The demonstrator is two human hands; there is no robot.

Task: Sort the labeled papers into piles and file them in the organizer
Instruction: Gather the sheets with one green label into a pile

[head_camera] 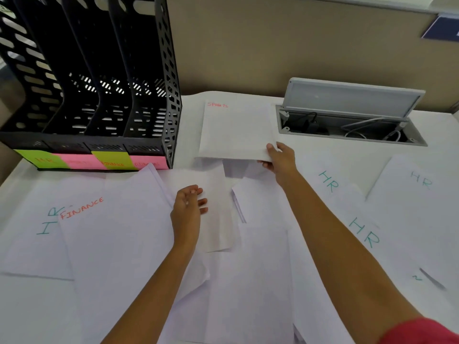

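Observation:
White sheets cover the desk. My right hand (279, 158) pinches the near right corner of a sheet marked SPORTS (236, 130), held a little above the desk at the back centre. My left hand (190, 209) hovers over a blank sheet (213, 194) in the middle, fingers loosely curled and holding nothing. A sheet marked FINANCE (111, 234) lies at the left, overlapping an HR sheet (32, 239). Several more HR sheets (360, 219) lie at the right. The black four-slot organizer (99, 78) stands at the back left, with green and pink labels along its base.
An open grey cable hatch (347, 120) with wires inside is set into the desk at the back right. A beige partition wall (273, 45) runs behind the desk. More overlapping blank sheets (248, 294) lie near the front edge.

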